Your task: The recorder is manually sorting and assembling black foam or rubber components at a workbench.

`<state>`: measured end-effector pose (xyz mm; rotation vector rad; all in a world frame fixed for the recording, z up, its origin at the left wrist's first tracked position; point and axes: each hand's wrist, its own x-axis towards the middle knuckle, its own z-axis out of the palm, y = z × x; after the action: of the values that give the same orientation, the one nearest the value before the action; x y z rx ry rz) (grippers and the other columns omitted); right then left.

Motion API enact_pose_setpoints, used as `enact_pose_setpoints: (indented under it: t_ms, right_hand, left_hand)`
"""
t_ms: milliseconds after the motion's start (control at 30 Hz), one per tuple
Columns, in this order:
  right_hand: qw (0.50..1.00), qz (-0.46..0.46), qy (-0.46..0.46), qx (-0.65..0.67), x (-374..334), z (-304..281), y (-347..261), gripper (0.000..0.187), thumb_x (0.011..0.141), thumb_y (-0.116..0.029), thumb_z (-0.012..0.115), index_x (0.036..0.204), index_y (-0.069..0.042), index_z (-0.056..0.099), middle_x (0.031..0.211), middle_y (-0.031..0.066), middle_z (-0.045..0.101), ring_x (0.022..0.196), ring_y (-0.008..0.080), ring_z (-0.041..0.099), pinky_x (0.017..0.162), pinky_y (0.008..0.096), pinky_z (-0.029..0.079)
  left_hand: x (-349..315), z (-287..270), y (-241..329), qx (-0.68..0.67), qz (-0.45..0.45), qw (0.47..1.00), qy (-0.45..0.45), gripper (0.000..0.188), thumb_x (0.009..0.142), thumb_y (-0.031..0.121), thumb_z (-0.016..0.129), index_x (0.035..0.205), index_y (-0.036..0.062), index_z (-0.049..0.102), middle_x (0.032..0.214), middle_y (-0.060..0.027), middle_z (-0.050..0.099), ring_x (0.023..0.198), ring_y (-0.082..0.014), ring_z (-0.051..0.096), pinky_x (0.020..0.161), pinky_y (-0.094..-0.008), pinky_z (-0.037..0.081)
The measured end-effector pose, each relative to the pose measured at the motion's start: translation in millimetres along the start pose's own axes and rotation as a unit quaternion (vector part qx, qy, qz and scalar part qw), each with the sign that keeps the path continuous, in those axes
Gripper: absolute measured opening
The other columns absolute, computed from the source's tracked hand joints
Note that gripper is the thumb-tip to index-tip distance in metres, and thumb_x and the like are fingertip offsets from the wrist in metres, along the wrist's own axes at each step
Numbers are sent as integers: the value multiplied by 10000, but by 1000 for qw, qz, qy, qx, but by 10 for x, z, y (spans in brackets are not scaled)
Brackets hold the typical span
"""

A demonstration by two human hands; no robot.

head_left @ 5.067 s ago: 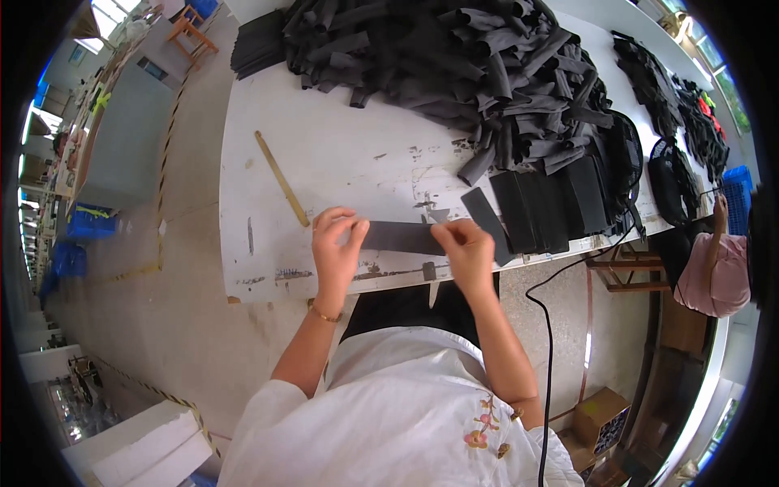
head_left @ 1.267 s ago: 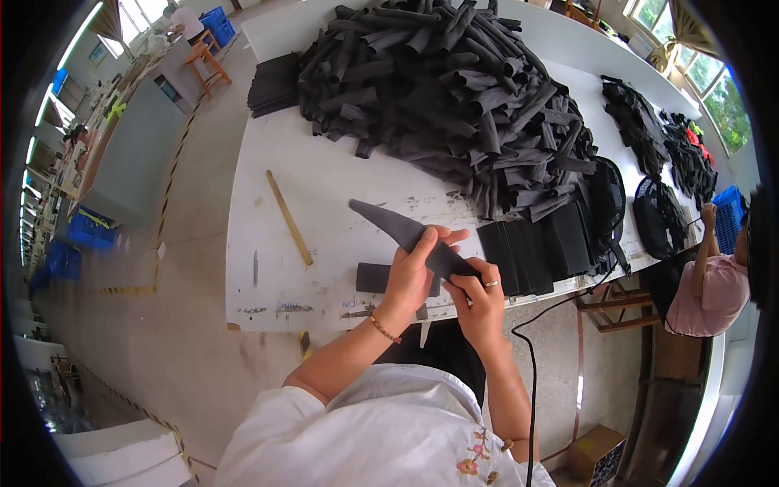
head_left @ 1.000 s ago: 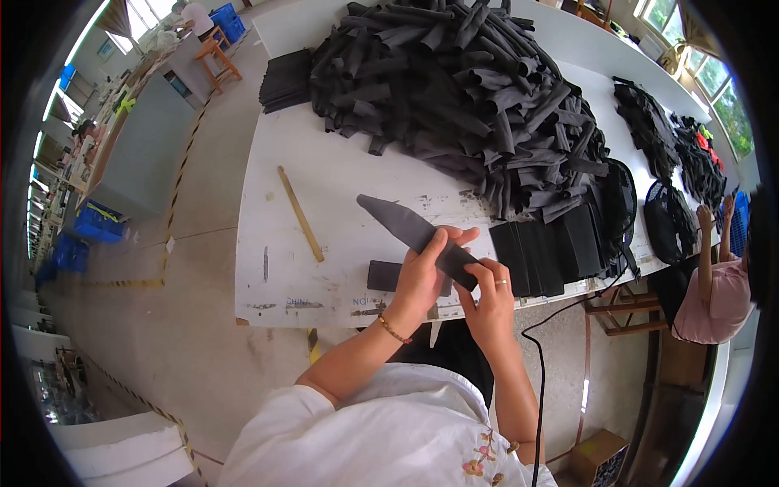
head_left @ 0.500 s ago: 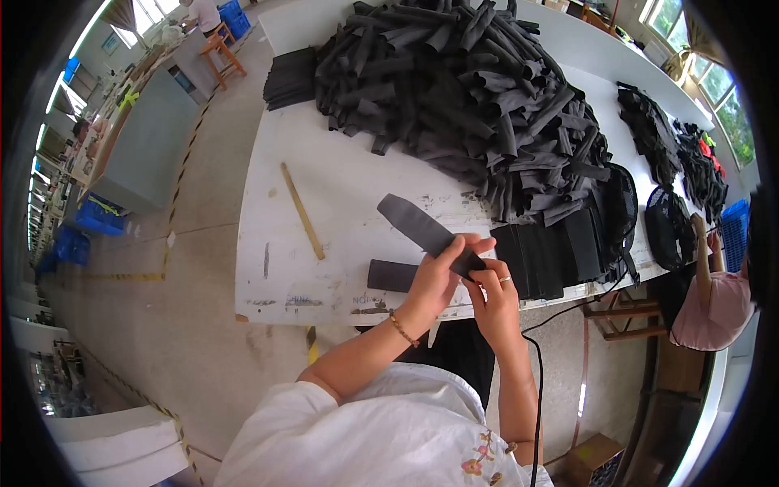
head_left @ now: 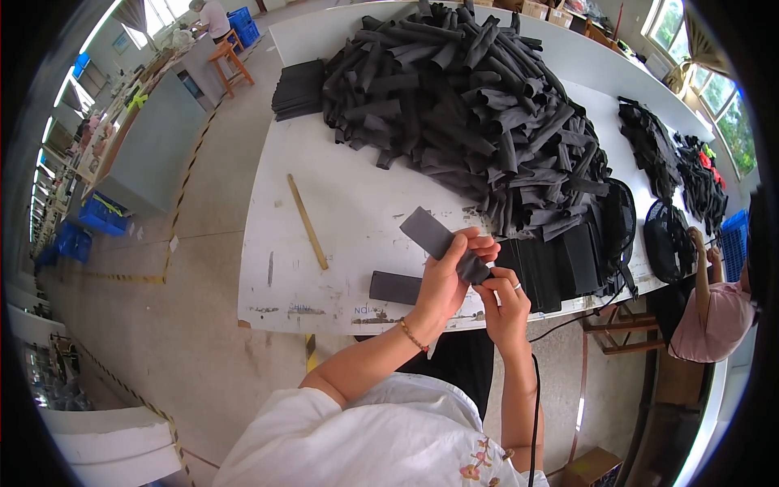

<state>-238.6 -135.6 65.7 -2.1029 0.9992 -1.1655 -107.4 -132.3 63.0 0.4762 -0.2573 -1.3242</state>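
Shirt (head_left: 349,430) of soft white cloth, loosely creased, with pink floral embroidery (head_left: 471,471). Alongside the right forearm, a smooth black cord (head_left: 535,422).

Over the near edge of the desk (head_left: 276,235), left hand (head_left: 445,276) with a thin bracelet (head_left: 412,334) at the wrist: grip clamped on a dark grey strip (head_left: 428,230), thumb on top, fingers beneath. Right hand (head_left: 505,304), with a ring (head_left: 517,286) on one finger: grip pinched together on the strip's lower right end. Strip matte, narrow and straight-sided, cut square at the free end, slightly buckled between the hands, raised clear of the desk.

Just left of the left hand, by the near edge, a flat rectangular piece (head_left: 395,287), dark grey, right end hidden. Around it, white desktop scuffed and chipped. Right of the hands, also at the near edge, overlapping black panels (head_left: 527,268), flat and smooth.

Farther in, near the left edge, a slim yellowish stick (head_left: 307,221), straight and slanted. Across the far half, a large tangled pile (head_left: 454,105) of matte dark strips, many curled into tubes. Toward the far left corner, a neat flat stack (head_left: 298,89) of black pieces.
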Motion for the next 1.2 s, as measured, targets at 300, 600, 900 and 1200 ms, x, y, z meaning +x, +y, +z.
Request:
enact_pose_setpoints:
  t_ms: [300, 600, 900, 1200]
  right_hand:
    - [999, -32, 15, -2, 69, 65, 29, 151, 794, 33, 732, 852, 2, 596, 949, 138, 634, 685, 268, 629, 584, 331, 506]
    - [1000, -26, 9, 1, 62, 82, 62, 154, 787, 37, 737, 849, 6, 599, 958, 146, 640, 689, 269, 632, 603, 328, 509]
    - [989, 91, -28, 117, 107, 127, -20, 165, 815, -44, 750, 903, 20, 625, 977, 124, 618, 745, 197, 615, 660, 287, 501]
    - [872, 319, 118, 352, 33, 93, 123, 195, 927, -163, 669, 1019, -7, 599, 967, 37, 595, 787, 85, 542, 716, 232, 472]
  left_hand:
    - [38, -22, -54, 3, 16, 1000, 20, 286, 1017, 221, 521, 1165, -19, 572, 1015, -137, 673, 969, -271, 655, 924, -404, 521]
    - [20, -47, -89, 1, 24, 999, 21, 290, 1023, 218, 508, 1179, -20, 562, 1003, -139, 675, 968, -269, 656, 915, -396, 521]
    - [111, -84, 8, 7, 36, 999, 26, 369, 1029, 280, 483, 1220, -31, 535, 1060, -170, 670, 1040, -308, 642, 968, -428, 493]
    - [297, -78, 262, 74, 91, 993, -19, 384, 1024, 310, 489, 1230, -11, 535, 1176, -199, 651, 1191, -320, 576, 1072, -453, 419]
